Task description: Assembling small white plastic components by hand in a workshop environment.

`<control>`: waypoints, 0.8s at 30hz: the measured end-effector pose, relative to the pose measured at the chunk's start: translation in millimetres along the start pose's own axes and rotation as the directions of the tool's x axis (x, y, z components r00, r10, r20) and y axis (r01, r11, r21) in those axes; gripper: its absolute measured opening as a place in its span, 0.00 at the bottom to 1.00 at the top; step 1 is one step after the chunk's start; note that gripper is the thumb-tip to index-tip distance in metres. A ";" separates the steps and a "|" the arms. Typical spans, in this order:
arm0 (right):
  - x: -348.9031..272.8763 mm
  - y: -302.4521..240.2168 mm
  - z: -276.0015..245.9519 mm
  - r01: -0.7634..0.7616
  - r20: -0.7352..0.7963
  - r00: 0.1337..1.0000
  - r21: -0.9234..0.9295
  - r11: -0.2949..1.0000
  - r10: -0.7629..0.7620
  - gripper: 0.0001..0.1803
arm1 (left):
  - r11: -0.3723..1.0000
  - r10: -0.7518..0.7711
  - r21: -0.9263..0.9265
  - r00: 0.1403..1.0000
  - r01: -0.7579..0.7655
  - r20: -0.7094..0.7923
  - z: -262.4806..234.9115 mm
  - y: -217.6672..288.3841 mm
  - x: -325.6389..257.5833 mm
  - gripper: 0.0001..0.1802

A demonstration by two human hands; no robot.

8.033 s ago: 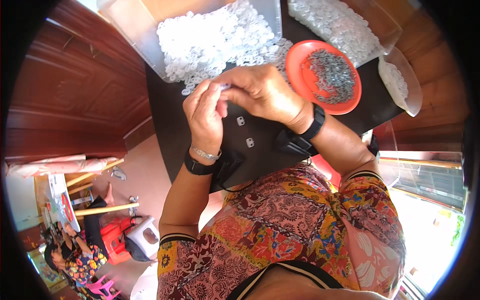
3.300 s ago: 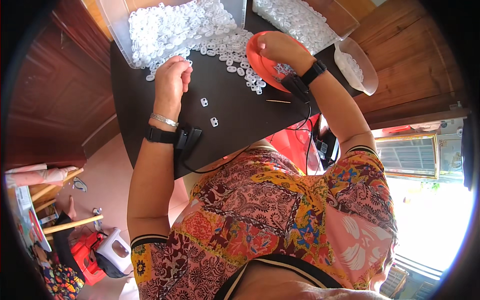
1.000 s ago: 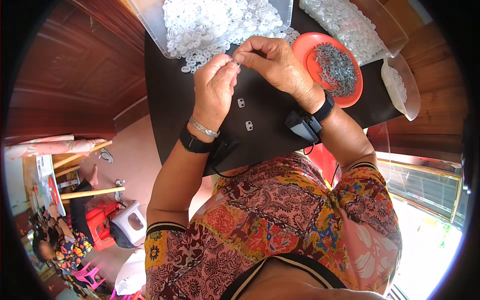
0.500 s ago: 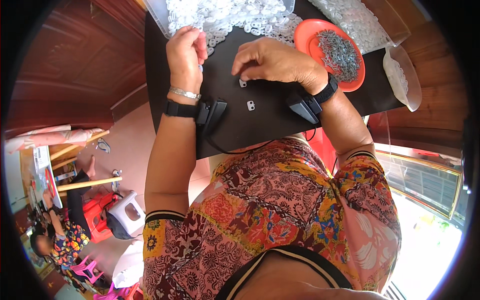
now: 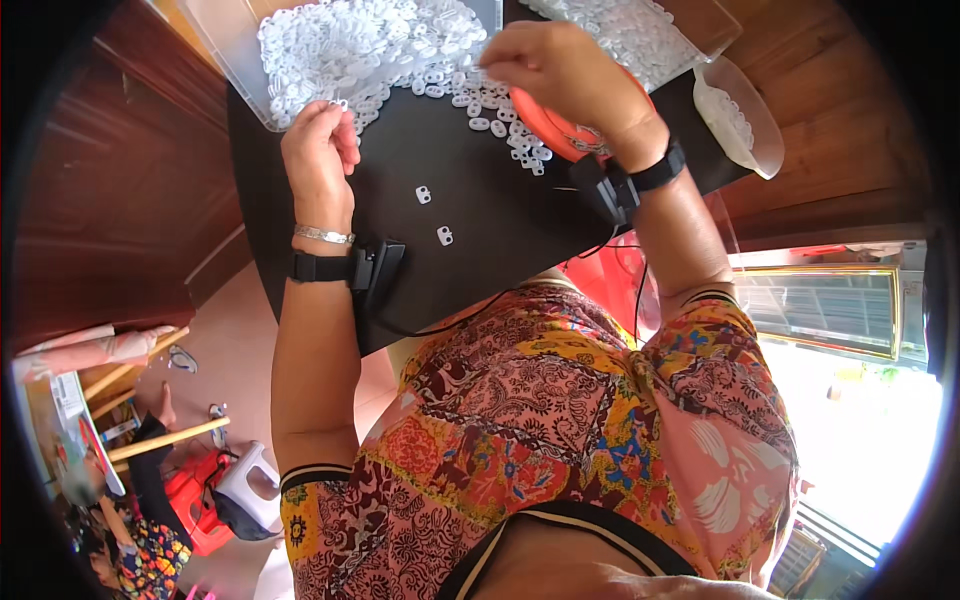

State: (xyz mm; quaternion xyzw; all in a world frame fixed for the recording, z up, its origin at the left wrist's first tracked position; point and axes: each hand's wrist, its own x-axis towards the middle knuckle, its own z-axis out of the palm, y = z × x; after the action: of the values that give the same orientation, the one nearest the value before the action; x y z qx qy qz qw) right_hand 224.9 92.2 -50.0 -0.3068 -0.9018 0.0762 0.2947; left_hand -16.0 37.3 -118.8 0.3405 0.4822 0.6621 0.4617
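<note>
My left hand (image 5: 320,155) is closed in a pinch at the left side of the dark table, with a small white plastic clip (image 5: 340,104) at its fingertips. My right hand (image 5: 575,85) hovers with curled fingers over the edge of an orange-red plate (image 5: 545,122), hiding most of it and nearly all its screws (image 5: 590,146). Whether those fingers hold anything is too small to make out. Between my hands and nearer to me, two white two-holed clips (image 5: 423,195) lie apart on the table (image 5: 400,285).
A clear bin (image 5: 235,75) heaped with white clips stands at the far left, some spilled before it. Another clear container (image 5: 715,30) of white pieces is at the far right. A translucent scoop (image 5: 755,150) overhangs the right edge. A person (image 5: 150,545) sits far left.
My right hand has left the clip on the table and moved away, up to the plate's edge. A clip now shows at my left fingertips. The whole view has shifted.
</note>
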 end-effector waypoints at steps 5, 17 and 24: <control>-30.0 72.0 -14.8 -0.072 0.164 0.978 -0.327 0.942 0.131 0.08 | 0.999 -0.003 0.034 0.999 0.001 0.042 8.6 2.3 -3.2 0.08; -42.4 87.1 5.7 0.070 0.299 0.947 -0.555 0.829 0.120 0.07 | 0.999 -0.017 0.050 0.999 0.015 0.048 10.5 3.1 -6.5 0.09; -39.6 82.7 -0.8 -0.007 0.263 0.947 -0.556 0.831 0.183 0.04 | 0.998 -0.019 0.056 0.999 0.016 0.049 8.8 -0.5 -5.6 0.09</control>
State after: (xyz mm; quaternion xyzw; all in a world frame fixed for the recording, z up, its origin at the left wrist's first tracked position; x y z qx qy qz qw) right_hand 292.7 134.7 -94.8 -0.4077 -0.9034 -0.1239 0.0475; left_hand -6.1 34.9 -116.6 0.3652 0.4918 0.6358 0.4696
